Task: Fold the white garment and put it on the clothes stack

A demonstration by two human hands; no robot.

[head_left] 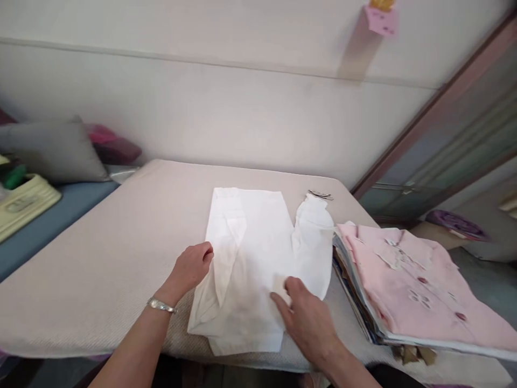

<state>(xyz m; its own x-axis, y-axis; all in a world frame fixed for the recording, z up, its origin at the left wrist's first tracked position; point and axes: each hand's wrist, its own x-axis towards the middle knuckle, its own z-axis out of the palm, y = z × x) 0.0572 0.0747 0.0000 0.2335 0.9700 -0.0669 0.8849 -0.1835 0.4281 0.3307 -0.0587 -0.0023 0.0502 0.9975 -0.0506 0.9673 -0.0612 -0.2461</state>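
Right hand [309, 315]: nearest the camera, palm down on the lower right part of the shirt [250, 258]. Fingers loosely spread and flat; thumb and forefinger meet at a small fold of white cloth, whether pinched or only pressed cannot be told.

Left hand [191, 267]: at the shirt's left edge, fingers curled narrow over the hem, knuckles up. A bracelet [161, 306] on the wrist.

Shirt: white, partly folded, lying flat near the front edge of the table [100, 258], roughly at its middle. One sleeve [317, 231] lies bunched to the right, just beside the stack.

Stack [404, 280]: folded garments at the table's right end, a pink one with dark buttons on top, edges of darker cloth showing beneath. Touching or nearly touching the sleeve.

Clip [320, 194]: small metallic item beyond the sleeve, near the table's far edge.

Left background: grey cushion [52, 148], dark red cushion [111, 143] behind it, a pale yellow case [24, 202] on a blue surface.

Far: pale wall; pink tag [382, 20] high on it.
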